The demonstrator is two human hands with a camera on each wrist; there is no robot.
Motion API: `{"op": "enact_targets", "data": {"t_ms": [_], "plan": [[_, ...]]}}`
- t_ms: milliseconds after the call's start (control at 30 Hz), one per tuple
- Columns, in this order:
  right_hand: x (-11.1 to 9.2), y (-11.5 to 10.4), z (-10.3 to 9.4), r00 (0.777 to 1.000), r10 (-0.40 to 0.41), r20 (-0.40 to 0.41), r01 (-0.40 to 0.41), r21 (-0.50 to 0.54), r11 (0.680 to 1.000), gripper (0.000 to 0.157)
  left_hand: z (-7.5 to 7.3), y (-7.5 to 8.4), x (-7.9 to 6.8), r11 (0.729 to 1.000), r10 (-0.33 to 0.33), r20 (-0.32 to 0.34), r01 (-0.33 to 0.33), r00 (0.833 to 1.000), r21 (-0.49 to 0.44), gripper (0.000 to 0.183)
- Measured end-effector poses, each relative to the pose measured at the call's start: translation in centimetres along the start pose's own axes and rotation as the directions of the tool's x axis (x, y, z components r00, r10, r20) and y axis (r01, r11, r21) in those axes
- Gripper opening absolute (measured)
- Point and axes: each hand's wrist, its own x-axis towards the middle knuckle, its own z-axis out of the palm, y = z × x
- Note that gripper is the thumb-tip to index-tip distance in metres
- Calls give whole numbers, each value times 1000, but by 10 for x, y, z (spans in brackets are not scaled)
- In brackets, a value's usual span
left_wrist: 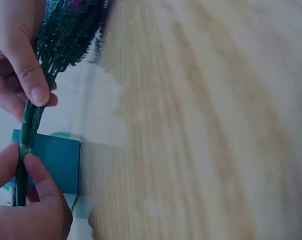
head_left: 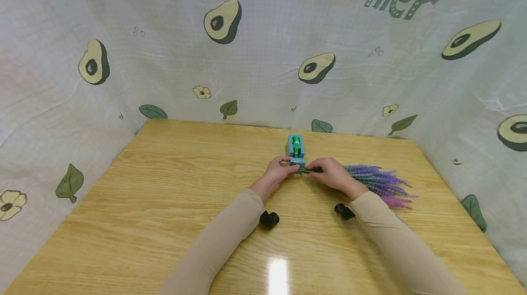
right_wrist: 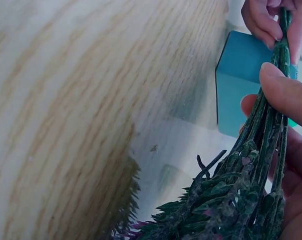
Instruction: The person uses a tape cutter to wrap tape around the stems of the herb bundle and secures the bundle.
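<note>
A bunch of lavender (head_left: 380, 181), purple with some pink, lies low over the table, its heads to the right and its green stems (left_wrist: 29, 122) gathered together. Near the stem ends, my left hand (head_left: 276, 174) pinches the bundle between thumb and fingers. Closer to the flower heads, my right hand (head_left: 330, 174) grips the same stems (right_wrist: 258, 125). Just behind the stems stands a blue tape dispenser (head_left: 298, 161) carrying a green tape roll (head_left: 296, 144). The stems look glossy green at the left fingertips; whether tape is around them I cannot tell.
The wooden table (head_left: 197, 167) runs back to a pale hanging cloth (head_left: 263, 71) printed with avocados and leaves. Black devices (head_left: 269, 220) jut out under both wrists. Light reflects off the table's front.
</note>
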Motion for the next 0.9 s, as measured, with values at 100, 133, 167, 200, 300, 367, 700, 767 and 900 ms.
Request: {"op": "enact_targets", "data": {"t_ms": [100, 133, 167, 200, 300, 367, 700, 767, 900], "plan": [[1, 2, 0, 1000, -5, 8, 5, 7, 1000, 19, 1, 0, 2, 999, -8, 2, 8, 1000, -43, 35], [1, 2, 0, 1000, -6, 10, 6, 9, 1000, 18, 2, 0, 3, 998, -12, 0, 12, 1000, -58, 35], [1, 2, 0, 1000, -9, 16, 9, 13, 1000, 18, 3, 0, 3, 997, -17, -2, 17, 1000, -74, 35], [1, 3, 0, 1000, -17, 22, 17, 16, 1000, 18, 3, -1, 3, 996, -20, -6, 19, 1000, -87, 35], [1, 3, 0, 999, -35, 35, 34, 17, 999, 19, 4, -1, 3, 994, -32, -14, 30, 999, -102, 36], [0, 4, 0, 998, -44, 39, 43, 18, 999, 18, 3, -2, 2, 996, -30, -7, 29, 1000, -88, 37], [-4, -3, -5, 997, -67, 26, 66, 13, 998, 19, -12, -1, -18, 995, 42, 5, -43, 999, 92, 60], [-6, -7, -7, 997, -68, 28, 68, 6, 998, 20, -18, 1, -24, 991, 72, 34, -76, 997, 114, 57], [-11, -15, -11, 995, -88, 47, 89, -23, 996, 19, -30, 3, -34, 968, 117, 127, -142, 985, 205, 36]]}}
